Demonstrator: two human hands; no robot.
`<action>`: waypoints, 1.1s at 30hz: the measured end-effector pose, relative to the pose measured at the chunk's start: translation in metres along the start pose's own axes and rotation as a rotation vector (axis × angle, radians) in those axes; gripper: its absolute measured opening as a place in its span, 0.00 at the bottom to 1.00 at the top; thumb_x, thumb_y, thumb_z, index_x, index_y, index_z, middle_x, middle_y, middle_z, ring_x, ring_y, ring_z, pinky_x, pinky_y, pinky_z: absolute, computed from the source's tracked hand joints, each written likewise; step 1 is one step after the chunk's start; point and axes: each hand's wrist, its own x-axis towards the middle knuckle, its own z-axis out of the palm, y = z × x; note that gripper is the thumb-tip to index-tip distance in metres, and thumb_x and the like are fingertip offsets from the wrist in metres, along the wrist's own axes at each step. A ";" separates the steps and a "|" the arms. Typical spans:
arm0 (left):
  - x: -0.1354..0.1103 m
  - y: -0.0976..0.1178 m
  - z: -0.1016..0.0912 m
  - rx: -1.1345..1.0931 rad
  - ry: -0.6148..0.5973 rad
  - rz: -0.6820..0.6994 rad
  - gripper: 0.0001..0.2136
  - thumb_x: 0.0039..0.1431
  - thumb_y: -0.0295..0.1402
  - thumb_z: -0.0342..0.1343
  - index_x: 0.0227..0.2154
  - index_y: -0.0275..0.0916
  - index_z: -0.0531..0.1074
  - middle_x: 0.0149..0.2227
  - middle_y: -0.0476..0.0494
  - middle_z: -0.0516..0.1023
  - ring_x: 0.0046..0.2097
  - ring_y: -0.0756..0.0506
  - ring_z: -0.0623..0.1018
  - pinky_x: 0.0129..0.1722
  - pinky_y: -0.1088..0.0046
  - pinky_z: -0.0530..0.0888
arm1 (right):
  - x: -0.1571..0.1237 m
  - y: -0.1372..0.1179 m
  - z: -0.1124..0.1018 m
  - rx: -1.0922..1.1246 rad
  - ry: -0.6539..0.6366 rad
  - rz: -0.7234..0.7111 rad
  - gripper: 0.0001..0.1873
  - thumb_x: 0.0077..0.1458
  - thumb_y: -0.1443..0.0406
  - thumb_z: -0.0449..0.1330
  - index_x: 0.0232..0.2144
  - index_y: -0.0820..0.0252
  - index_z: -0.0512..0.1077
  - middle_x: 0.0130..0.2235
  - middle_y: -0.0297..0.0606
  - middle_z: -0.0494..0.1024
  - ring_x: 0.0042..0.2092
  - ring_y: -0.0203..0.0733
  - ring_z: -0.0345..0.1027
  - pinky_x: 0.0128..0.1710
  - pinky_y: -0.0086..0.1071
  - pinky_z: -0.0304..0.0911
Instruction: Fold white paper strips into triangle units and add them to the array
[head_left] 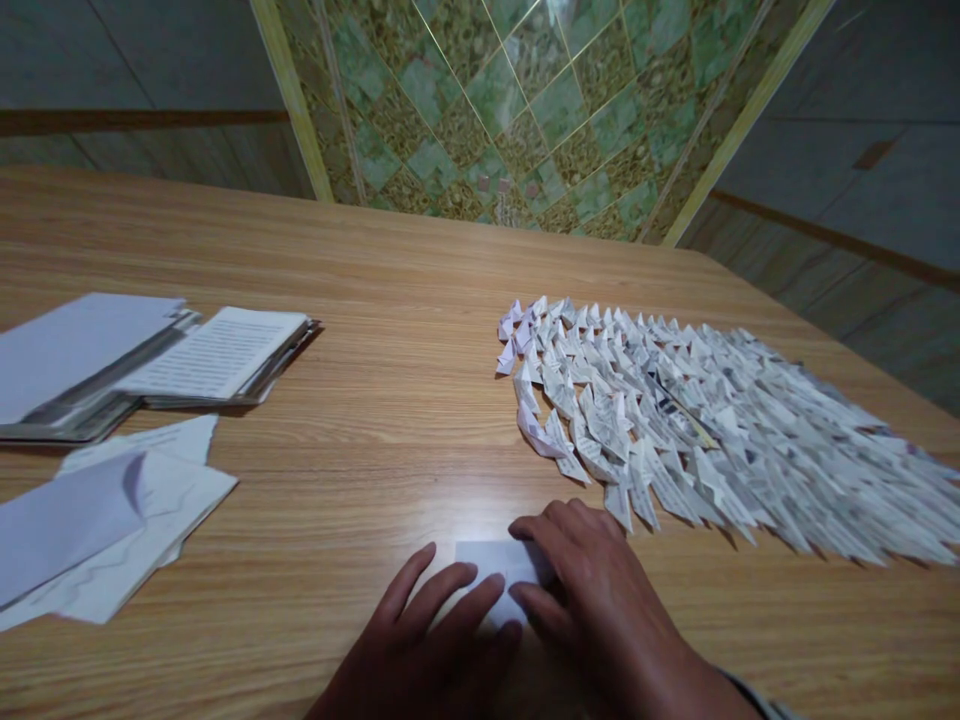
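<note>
Light-brown wood-grain tabletop [390, 400]. Small white rectangular paper piece [487, 553] is laid flat between both hands. Left part is overlapped by left hand [431, 640], fingers spread; right end by right hand [600, 590], pinch can't be confirmed. Pointed white folded-paper pieces [675, 440] are massed right, loose white sheets [169, 500] left.

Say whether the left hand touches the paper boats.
Apart: in the head view, wooden tabletop shows between the left hand and the nearest paper boats.
</note>
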 end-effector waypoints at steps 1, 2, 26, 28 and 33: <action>-0.002 0.001 0.001 0.003 0.006 0.004 0.11 0.70 0.34 0.52 0.50 0.47 0.75 0.54 0.48 0.77 0.56 0.42 0.72 0.71 0.49 0.48 | 0.000 0.001 -0.001 -0.011 -0.004 -0.014 0.20 0.44 0.66 0.76 0.40 0.53 0.76 0.37 0.36 0.78 0.39 0.50 0.70 0.38 0.39 0.59; -0.003 0.001 0.002 0.008 0.016 0.006 0.11 0.70 0.34 0.52 0.50 0.47 0.75 0.54 0.48 0.77 0.56 0.42 0.72 0.71 0.49 0.48 | 0.000 0.001 -0.001 -0.015 -0.006 -0.029 0.19 0.45 0.67 0.76 0.40 0.53 0.76 0.37 0.36 0.78 0.38 0.49 0.70 0.37 0.38 0.59; 0.018 0.001 -0.018 0.024 -0.042 0.025 0.13 0.65 0.46 0.58 0.47 0.49 0.76 0.48 0.50 0.80 0.51 0.43 0.74 0.70 0.56 0.44 | 0.005 -0.002 0.001 -0.044 0.206 -0.182 0.14 0.54 0.67 0.72 0.21 0.59 0.72 0.25 0.30 0.74 0.31 0.39 0.63 0.35 0.35 0.50; 0.016 0.000 -0.017 0.035 -0.065 0.025 0.14 0.63 0.47 0.59 0.49 0.50 0.76 0.50 0.50 0.79 0.51 0.42 0.74 0.70 0.54 0.42 | 0.004 -0.003 0.000 -0.034 0.199 -0.189 0.14 0.54 0.67 0.72 0.21 0.59 0.72 0.25 0.30 0.73 0.31 0.39 0.62 0.35 0.35 0.50; 0.013 0.001 -0.012 0.041 -0.035 0.022 0.15 0.62 0.47 0.59 0.48 0.49 0.75 0.50 0.48 0.80 0.50 0.41 0.74 0.69 0.51 0.41 | 0.006 0.000 0.000 -0.059 0.199 -0.265 0.11 0.49 0.69 0.75 0.24 0.57 0.75 0.25 0.29 0.73 0.32 0.40 0.62 0.35 0.36 0.49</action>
